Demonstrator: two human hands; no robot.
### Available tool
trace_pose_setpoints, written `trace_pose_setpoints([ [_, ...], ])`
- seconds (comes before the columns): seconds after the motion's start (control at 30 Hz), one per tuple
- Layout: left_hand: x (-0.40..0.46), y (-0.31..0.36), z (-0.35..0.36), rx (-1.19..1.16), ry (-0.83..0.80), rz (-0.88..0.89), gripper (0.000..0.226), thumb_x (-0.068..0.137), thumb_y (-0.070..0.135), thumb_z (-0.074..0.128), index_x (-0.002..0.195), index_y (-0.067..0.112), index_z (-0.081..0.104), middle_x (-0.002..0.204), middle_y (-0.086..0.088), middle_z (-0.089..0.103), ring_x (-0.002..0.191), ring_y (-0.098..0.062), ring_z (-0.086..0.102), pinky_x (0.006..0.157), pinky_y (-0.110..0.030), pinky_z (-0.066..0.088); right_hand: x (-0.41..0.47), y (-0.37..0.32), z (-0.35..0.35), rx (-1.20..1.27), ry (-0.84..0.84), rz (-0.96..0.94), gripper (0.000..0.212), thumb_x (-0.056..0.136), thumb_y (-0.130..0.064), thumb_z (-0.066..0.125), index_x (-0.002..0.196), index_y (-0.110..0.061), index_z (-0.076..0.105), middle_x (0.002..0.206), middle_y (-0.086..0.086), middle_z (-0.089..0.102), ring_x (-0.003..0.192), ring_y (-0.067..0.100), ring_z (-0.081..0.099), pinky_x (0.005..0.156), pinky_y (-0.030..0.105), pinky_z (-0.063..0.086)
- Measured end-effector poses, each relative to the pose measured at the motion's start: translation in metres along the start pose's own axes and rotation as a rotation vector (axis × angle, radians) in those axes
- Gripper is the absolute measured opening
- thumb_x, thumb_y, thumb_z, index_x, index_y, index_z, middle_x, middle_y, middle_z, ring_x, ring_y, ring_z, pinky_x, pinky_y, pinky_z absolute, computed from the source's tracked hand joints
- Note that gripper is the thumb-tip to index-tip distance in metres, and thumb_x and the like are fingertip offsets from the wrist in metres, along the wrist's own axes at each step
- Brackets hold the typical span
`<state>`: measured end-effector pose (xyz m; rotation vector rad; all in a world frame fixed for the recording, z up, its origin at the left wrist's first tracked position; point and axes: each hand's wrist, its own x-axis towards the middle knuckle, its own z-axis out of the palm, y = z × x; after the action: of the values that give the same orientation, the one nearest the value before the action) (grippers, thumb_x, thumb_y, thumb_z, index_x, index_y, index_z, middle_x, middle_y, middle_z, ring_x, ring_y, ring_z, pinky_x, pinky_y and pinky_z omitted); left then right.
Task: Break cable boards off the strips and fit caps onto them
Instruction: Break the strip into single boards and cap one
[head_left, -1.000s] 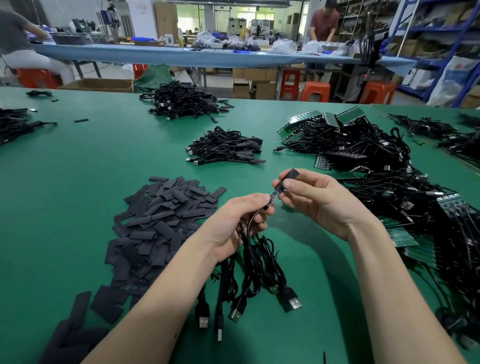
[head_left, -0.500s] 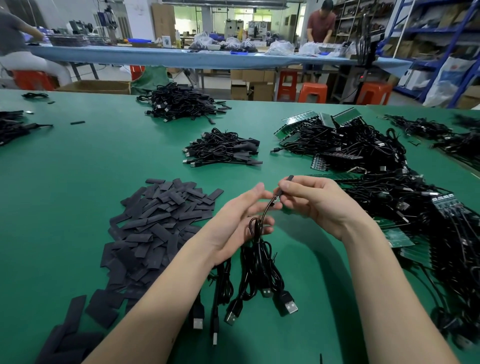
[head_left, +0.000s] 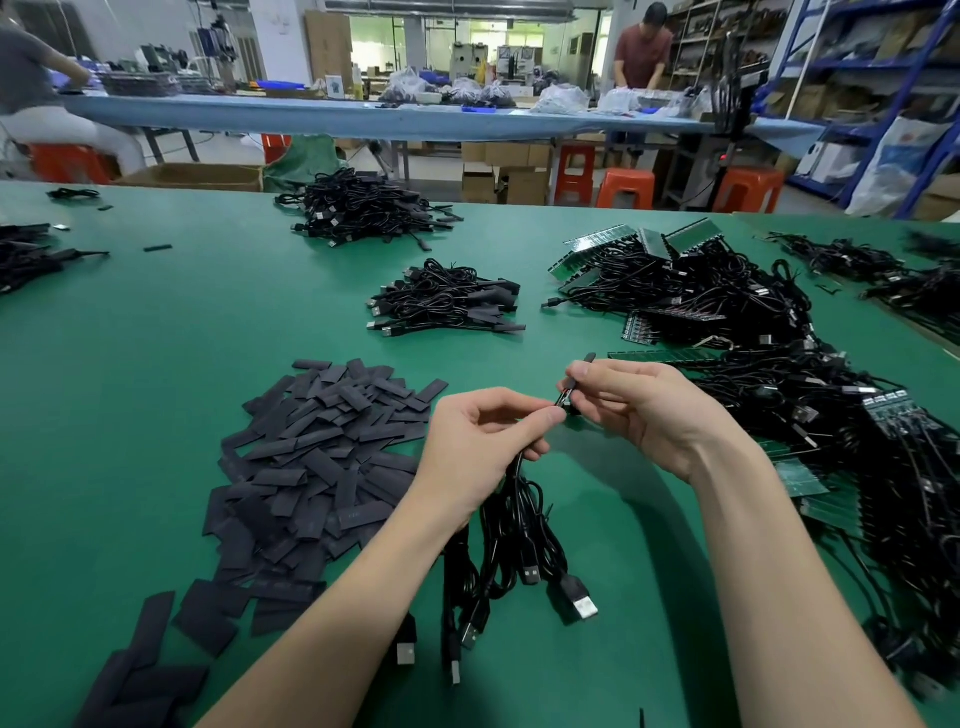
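Hands meet above the green counter (head_left: 156, 364), near its front middle. The left hand (head_left: 478, 447) curls its fingers round a bundle of black cables (head_left: 514, 525), whose USB plugs (head_left: 579, 597) hang down and lie on the counter just below the wrist. Its thumb and forefinger pinch one cable close to its upper end. The right hand (head_left: 644, 410) pinches a thin black cap (head_left: 574, 382) between thumb and fingers; the cap stands tilted, its top end poking out above the forefinger, its lower end meeting the cable end held by the left hand. Whether the cap is fully seated on the small board I cannot tell, as the fingers hide the joint.

Left of the hands lies a loose heap of flat black caps (head_left: 322, 452), spreading toward the near edge. Beyond the hands sits a small pile of finished cables (head_left: 447, 301), and farther back a larger pile (head_left: 363, 213). To the right, a big tangle of cables still joined to green board strips (head_left: 649, 244) runs along the counter's right side, well apart from the cap heap.
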<state>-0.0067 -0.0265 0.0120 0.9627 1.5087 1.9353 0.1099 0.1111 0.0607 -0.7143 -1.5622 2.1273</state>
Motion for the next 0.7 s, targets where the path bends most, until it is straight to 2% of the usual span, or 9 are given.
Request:
trace_pose_setpoints([
  [0.1,0.0001,-0.0005,-0.0005,0.005,0.022,0.002,0.004,0.080,0.006,0.082,0.079,0.009,0.080,0.067,-0.009,0.073,0.057,-0.015,0.066,0.059,-0.022,0.054,-0.0002,-0.0002,0.0021,-0.005,-0.022,-0.009,0.018,0.071,-0.015,0.079,0.082,-0.001,0.077,0.087,0.013,0.074,0.068,0.012,0.070,0.065,0.016,0.058],
  [0.23,-0.0003,-0.0024,-0.0006,0.016,0.026,-0.030,0.004,0.079,0.004,0.082,0.082,0.003,0.079,0.069,-0.011,0.074,0.058,-0.015,0.066,0.059,-0.021,0.054,-0.0014,0.0004,0.0021,-0.042,-0.037,-0.022,0.026,0.075,-0.013,0.077,0.093,0.004,0.073,0.087,0.013,0.073,0.067,0.011,0.069,0.065,0.017,0.058],
  [0.37,-0.0001,-0.0024,-0.0018,0.024,0.011,-0.053,0.009,0.079,0.003,0.082,0.085,-0.001,0.077,0.067,-0.008,0.073,0.058,-0.014,0.066,0.060,-0.021,0.054,-0.0011,0.0013,0.0013,-0.091,-0.049,-0.037,0.022,0.084,-0.007,0.074,0.102,0.007,0.072,0.091,0.015,0.072,0.068,0.012,0.068,0.068,0.019,0.058],
  [0.53,-0.0011,-0.0008,-0.0023,0.020,0.007,-0.056,0.009,0.077,0.007,0.085,0.082,0.004,0.078,0.069,-0.010,0.074,0.058,-0.014,0.066,0.061,-0.021,0.054,-0.0035,0.0023,0.0021,-0.202,-0.118,-0.037,0.009,0.087,-0.009,0.073,0.088,0.000,0.075,0.087,0.013,0.072,0.073,0.012,0.067,0.069,0.018,0.057],
  [0.7,-0.0023,-0.0003,-0.0014,0.041,0.016,-0.045,0.007,0.077,0.008,0.085,0.078,0.008,0.079,0.070,-0.011,0.075,0.059,-0.015,0.067,0.060,-0.021,0.054,-0.0060,0.0011,0.0000,-0.231,-0.147,-0.015,0.010,0.078,-0.018,0.077,0.078,-0.008,0.078,0.089,0.014,0.073,0.074,0.012,0.067,0.070,0.018,0.056],
])
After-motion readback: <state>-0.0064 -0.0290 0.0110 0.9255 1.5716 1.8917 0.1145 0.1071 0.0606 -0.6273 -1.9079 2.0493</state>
